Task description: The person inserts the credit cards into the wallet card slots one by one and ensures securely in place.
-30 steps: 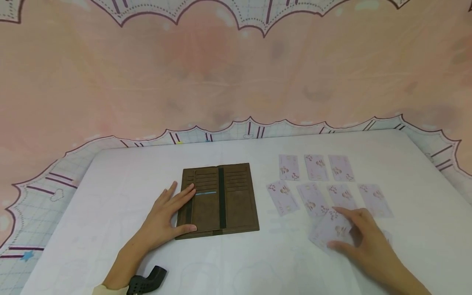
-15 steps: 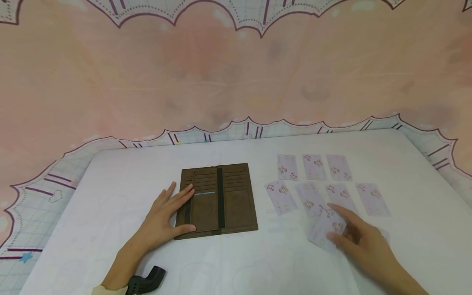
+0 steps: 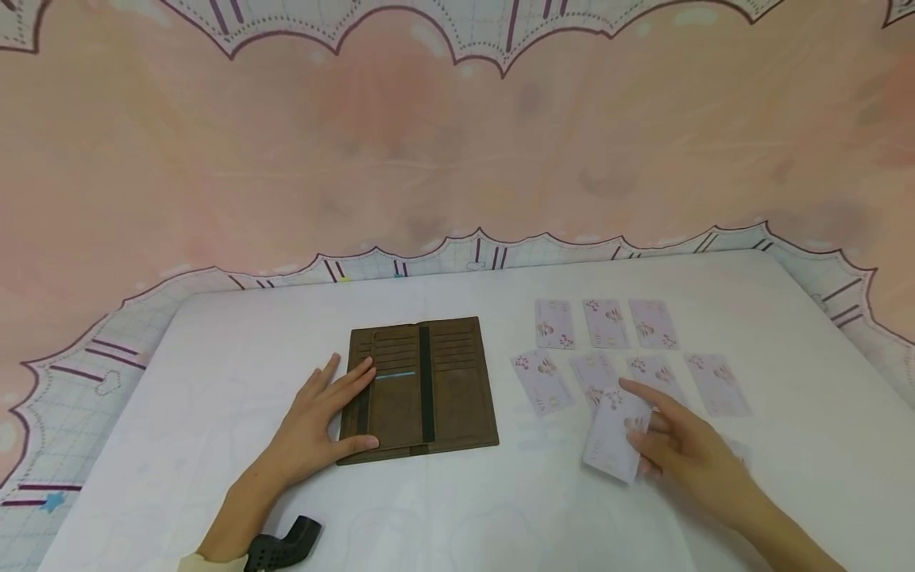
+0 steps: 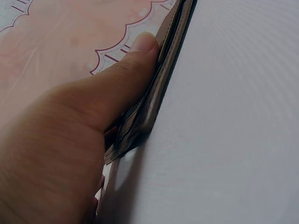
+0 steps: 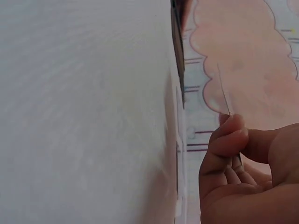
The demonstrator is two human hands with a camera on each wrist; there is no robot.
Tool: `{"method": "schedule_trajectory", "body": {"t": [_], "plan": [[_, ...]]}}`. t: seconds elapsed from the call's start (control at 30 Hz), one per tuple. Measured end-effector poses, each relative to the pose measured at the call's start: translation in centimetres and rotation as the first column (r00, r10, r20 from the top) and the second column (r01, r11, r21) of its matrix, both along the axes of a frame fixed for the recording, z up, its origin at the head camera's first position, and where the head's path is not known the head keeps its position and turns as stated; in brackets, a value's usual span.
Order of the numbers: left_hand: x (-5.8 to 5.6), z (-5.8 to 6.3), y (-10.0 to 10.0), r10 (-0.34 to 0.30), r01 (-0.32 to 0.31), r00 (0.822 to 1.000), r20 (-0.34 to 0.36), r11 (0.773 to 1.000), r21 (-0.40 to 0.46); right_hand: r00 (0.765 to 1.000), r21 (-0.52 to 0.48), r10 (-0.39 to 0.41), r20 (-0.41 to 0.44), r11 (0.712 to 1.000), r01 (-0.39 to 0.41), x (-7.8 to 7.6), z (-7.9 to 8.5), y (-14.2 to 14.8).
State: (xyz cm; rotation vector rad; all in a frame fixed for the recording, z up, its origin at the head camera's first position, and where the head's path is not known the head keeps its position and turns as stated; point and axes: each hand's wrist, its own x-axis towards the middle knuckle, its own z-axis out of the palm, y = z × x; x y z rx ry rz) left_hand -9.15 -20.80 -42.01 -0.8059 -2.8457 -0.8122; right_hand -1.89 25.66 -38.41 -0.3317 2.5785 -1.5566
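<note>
A brown bifold wallet [image 3: 461, 397] lies open on the white table, with a thin blue edge [image 3: 396, 375] showing in one of its slots. My left hand [image 3: 314, 421] rests on the wallet's left side, fingers spread and fairly straight; in the left wrist view its thumb [image 4: 140, 51] lies over the wallet's border. To the right, my right hand [image 3: 693, 461] pinches a pale card [image 3: 616, 437] with a pink floral print between thumb and fingers. The right wrist view shows that card [image 5: 224, 93] edge-on, raised off the table.
Several similar cards lie flat at the right: a back row of three, such as one card [image 3: 605, 324], and a nearer row with another card [image 3: 718, 385]. One more card [image 3: 739, 451] is mostly hidden behind the right hand. A patterned curtain [image 3: 429, 159] hangs behind the table.
The right hand has lifted its card and shifted it slightly left and toward the viewer, tilting it more upright. The left hand and wallet have stayed put.
</note>
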Motion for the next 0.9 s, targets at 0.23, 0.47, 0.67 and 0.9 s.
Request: {"method": "schedule_trajectory", "body": {"t": [0.23, 0.47, 0.67, 0.9], "plan": [[0.0, 0.0, 0.1, 0.003, -0.003, 1.0, 0.002, 1.0, -0.001, 0.997, -0.088, -0.04, 0.066, 0.995, 0.046, -0.8, 0.5, -1.1], [0.1, 0.1, 0.0, 0.007, -0.007, 1.0, 0.005, 1.0, 0.0, 0.991, -0.091, -0.117, 0.064, 0.988, 0.122, -2.0, 1.0, -2.4], [0.0, -0.1, 0.0, -0.003, 0.003, 1.0, -0.006, 1.0, 0.0, 0.99, -0.17, -0.114, 0.084, 0.977, 0.127, -3.3, 1.3, -3.8], [0.0, 0.0, 0.0, -0.003, 0.003, 1.0, -0.009, 1.0, -0.005, 0.985, -0.175, -0.141, 0.098, 0.972, 0.157, -4.8, 1.9, -5.8]]}}
